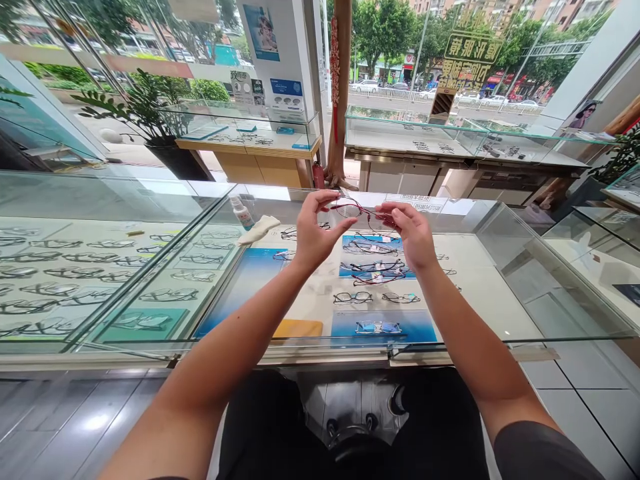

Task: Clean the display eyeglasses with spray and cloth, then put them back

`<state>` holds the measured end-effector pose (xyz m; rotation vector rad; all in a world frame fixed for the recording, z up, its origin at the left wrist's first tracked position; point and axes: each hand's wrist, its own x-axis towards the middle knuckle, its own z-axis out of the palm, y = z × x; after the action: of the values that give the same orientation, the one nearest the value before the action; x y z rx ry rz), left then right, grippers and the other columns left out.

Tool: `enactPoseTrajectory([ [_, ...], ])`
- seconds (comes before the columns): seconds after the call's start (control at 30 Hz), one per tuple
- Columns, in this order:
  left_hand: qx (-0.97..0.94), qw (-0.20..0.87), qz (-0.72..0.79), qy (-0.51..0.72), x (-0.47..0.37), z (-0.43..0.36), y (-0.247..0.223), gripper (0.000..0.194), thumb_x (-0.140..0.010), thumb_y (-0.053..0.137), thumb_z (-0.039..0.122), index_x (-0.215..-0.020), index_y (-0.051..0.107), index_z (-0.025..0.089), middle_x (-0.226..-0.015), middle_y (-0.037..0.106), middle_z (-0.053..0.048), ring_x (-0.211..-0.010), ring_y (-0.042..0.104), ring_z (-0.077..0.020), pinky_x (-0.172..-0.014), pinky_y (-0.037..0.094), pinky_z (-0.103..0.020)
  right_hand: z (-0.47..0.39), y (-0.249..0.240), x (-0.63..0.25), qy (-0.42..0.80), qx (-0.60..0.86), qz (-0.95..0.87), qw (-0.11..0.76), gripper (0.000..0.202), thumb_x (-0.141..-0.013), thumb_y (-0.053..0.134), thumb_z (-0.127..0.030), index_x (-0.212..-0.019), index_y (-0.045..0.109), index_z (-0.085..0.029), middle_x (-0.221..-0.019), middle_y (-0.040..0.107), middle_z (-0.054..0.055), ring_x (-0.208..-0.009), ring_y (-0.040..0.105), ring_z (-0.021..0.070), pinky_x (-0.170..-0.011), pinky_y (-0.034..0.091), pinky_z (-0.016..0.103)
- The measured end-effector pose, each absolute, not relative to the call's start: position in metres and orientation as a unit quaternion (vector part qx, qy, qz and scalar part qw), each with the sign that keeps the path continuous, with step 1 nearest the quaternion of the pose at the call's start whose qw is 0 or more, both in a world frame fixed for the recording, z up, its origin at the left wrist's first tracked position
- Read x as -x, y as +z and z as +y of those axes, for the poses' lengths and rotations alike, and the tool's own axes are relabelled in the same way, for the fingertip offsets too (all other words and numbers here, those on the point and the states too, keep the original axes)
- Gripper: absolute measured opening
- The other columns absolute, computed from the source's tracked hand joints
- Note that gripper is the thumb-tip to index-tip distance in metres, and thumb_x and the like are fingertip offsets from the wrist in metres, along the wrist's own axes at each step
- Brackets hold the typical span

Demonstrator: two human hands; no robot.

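A pair of eyeglasses (368, 215) with a thin dark red frame is held up over the glass display case (505, 230). Thumb and fingers of my left hand (320, 230) close around the lens side of the frame. On the other side, my right hand (411, 233) pinches the glasses near a hinge or temple; its fingertips partly hide that spot. Beneath the hands, several eyeglasses (353, 298) lie in rows inside the case. To the left of my left hand are a white spray bottle (242, 212) and a pale folded cloth (259, 229).
More glasses fill the case section (65, 273) at left. An orange-yellow flat item (299, 328) lies near the case's front edge. Beyond stand two other glass showcases (250, 143), a potted plant (163, 127) and a wooden post (342, 93). Chair casters (371, 421) show below.
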<state>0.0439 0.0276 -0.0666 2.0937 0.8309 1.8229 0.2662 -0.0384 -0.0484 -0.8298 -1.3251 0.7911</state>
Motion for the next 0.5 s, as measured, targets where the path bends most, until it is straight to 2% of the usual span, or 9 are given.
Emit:
enactPoseTrajectory([
  [0.13,-0.778,0.043,0.238,0.58,-0.044,0.021,-0.062,0.061,-0.087,0.089,0.066,-0.128,0.068,0.026,-0.129,0.078,-0.013,-0.121,0.074,-0.0289,-0.098,0.061,-0.045,-0.035,-0.047,-0.272,0.337,0.409,-0.617,0.583,0.029,-0.088,0.083,-0.055,-0.096,0.083,-0.027,-0.105,0.085,0.005,-0.1,0.078,0.024,-0.096,0.065,0.047],
  [0.23,-0.796,0.021,0.223,0.563,-0.044,0.018,-0.061,0.061,-0.088,0.089,0.065,-0.13,0.068,0.026,-0.13,0.078,-0.013,-0.123,0.074,-0.0299,-0.102,0.061,-0.047,-0.032,-0.05,-0.273,0.357,0.419,-0.62,0.558,0.025,-0.084,0.086,-0.049,-0.087,0.082,-0.024,-0.092,0.083,0.004,-0.09,0.074,0.0219,-0.087,0.062,0.043],
  [0.33,-0.799,0.015,0.228,0.557,-0.042,0.017,-0.059,0.062,-0.088,0.089,0.064,-0.131,0.067,0.025,-0.13,0.078,-0.014,-0.124,0.074,-0.0305,-0.104,0.061,-0.048,-0.032,-0.05,-0.274,0.384,0.413,-0.612,0.553,0.024,-0.082,0.087,-0.047,-0.085,0.082,-0.024,-0.091,0.083,0.004,-0.089,0.073,0.0212,-0.086,0.06,0.041],
  [0.5,-0.804,0.019,0.229,0.548,-0.038,0.014,-0.051,0.053,-0.094,0.086,0.055,-0.132,0.067,0.024,-0.132,0.077,-0.013,-0.127,0.073,-0.0293,-0.106,0.06,-0.046,-0.035,-0.047,-0.276,0.387,0.412,-0.632,0.53,0.025,-0.084,0.087,-0.049,-0.088,0.084,-0.025,-0.093,0.083,0.004,-0.09,0.072,0.0214,-0.091,0.057,0.041],
])
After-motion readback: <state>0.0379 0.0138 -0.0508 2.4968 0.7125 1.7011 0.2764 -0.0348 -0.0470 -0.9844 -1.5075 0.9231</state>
